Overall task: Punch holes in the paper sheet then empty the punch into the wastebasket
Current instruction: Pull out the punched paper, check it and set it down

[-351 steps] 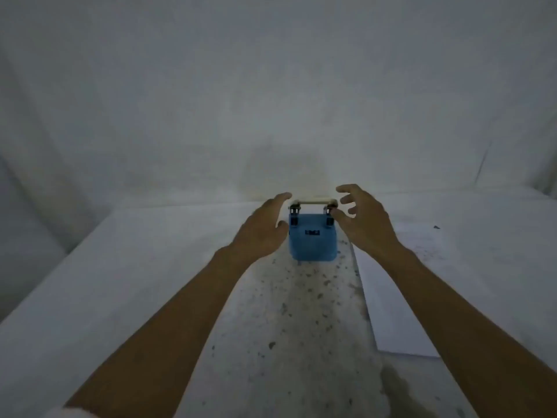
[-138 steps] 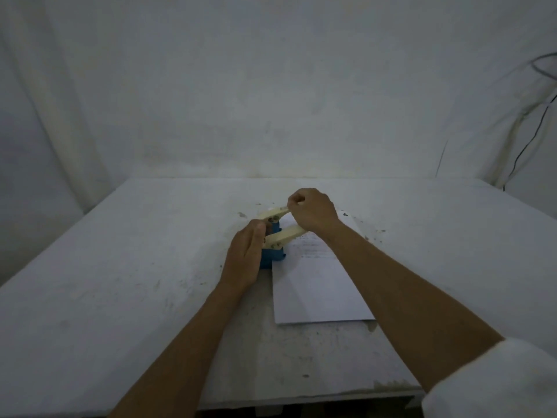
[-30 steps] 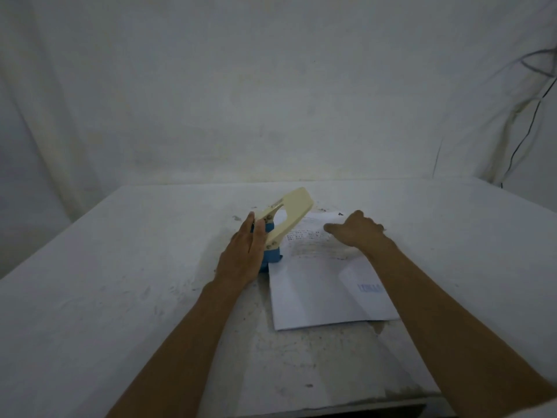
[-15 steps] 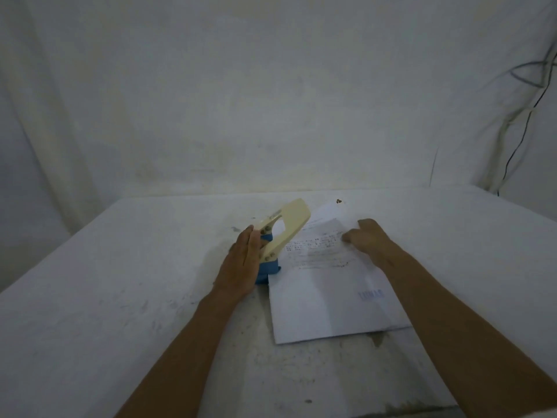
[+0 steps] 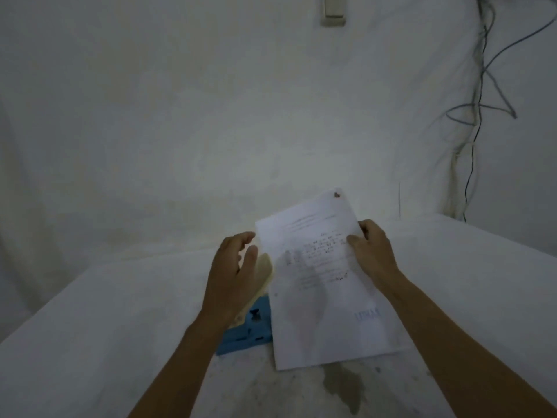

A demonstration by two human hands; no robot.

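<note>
Your right hand (image 5: 372, 254) gripped the paper sheet (image 5: 324, 285) at its right edge, thumb pressed on the printed face and the other fingers curled behind it. The sheet was tilted, its far end raised toward the wall (image 5: 211, 116) and its near end low over the worktop (image 5: 90, 342); whether that near edge touched the surface could not be told. Rows of blurred print ran across the upper half, a pale blue mark sat near the lower right, and a small dark spot showed at the top corner.

Your left hand (image 5: 233, 276) was loosely open, fingers spread and slightly curved, just beside the sheet's left edge. It hovered over the cream lever of the hole punch (image 5: 247, 330); whether the palm rested on that lever could not be told, and it clasped nothing that could be seen. The punch's blue base stood on the worktop, directly below your left wrist, with the sheet's left edge overlapping its right side.

The worktop was white and stained, with a darker blotch near the sheet's front edge. A switch plate (image 5: 333, 10) sat high on the wall, and loose cables (image 5: 479, 110) hung at the far right.
</note>
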